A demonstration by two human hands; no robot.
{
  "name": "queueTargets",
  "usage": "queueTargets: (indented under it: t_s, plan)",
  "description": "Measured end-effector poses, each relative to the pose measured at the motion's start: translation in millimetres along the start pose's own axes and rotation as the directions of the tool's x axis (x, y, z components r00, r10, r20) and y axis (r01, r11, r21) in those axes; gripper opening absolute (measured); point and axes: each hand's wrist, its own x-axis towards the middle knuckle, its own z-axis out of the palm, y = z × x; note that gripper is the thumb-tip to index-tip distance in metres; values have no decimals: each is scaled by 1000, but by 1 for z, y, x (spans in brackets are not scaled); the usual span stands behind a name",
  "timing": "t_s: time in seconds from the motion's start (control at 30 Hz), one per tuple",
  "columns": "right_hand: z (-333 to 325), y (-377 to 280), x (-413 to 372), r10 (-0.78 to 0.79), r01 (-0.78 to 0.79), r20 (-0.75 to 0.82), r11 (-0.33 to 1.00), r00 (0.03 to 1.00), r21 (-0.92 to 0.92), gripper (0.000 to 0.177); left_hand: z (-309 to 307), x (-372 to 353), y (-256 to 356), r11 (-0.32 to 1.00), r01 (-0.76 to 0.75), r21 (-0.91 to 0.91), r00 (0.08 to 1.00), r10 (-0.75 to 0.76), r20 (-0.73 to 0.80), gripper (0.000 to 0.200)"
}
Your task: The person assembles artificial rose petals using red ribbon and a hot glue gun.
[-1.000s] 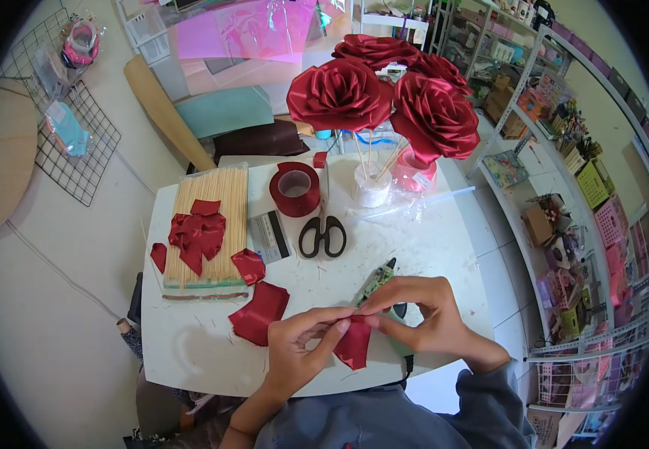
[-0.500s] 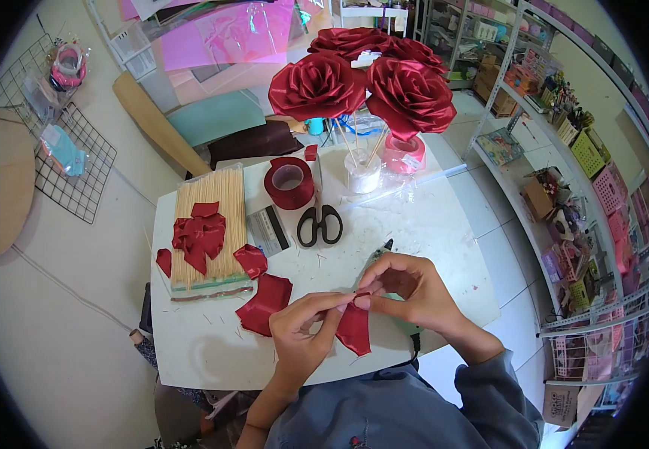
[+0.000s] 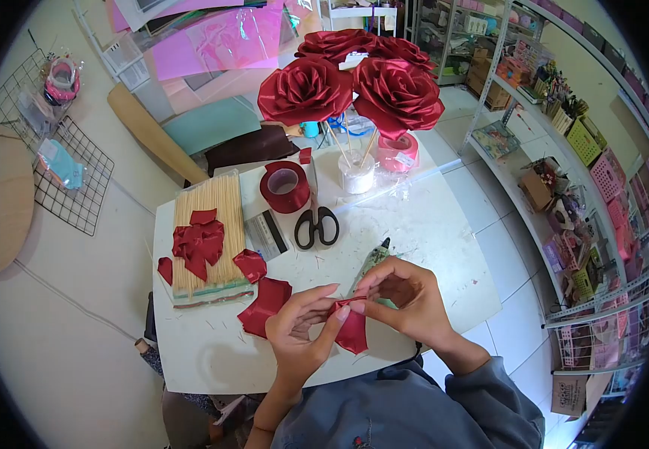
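A dark red satin ribbon piece (image 3: 353,334) hangs between my hands above the table's near part, its top edge folded over. My right hand (image 3: 412,303) pinches that edge between thumb and fingertips. My left hand (image 3: 297,329) has its thumb against the ribbon's left side; its index finger is lifted and the other fingers curl behind, partly hidden. Behind my right hand lies a glue gun (image 3: 374,263) with a black nozzle, mostly covered by the hand. Another cut ribbon piece (image 3: 266,305) lies beside my left hand.
Black-handled scissors (image 3: 317,230), a red ribbon roll (image 3: 285,187) and a grey card (image 3: 267,233) lie mid-table. Cut petals (image 3: 199,243) rest on bundled wooden sticks (image 3: 227,202). Large red ribbon roses (image 3: 398,93) stand in a white holder (image 3: 357,176). Shelves (image 3: 515,161) line the right.
My left index finger has lifted off the ribbon, and the left hand has opened slightly. More of the folded top edge shows. The view has shifted slightly.
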Motion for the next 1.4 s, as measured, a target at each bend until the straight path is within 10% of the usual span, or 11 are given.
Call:
queueTargets:
  t_s: [0.43,0.83,1.4]
  plan:
    - [14,14,-3,-174,179,-131,984,976,22,23,7,-2,-13,960,-204,194,971,224,-87,42]
    - [-4,7,-3,74,-37,-147,971,986,237,19,5,-1,-12,977,-167,133,977,181,-108,42]
    - [11,6,-9,36,-58,-109,977,993,-204,5,3,-1,-12,784,-421,456,892,448,54,46]
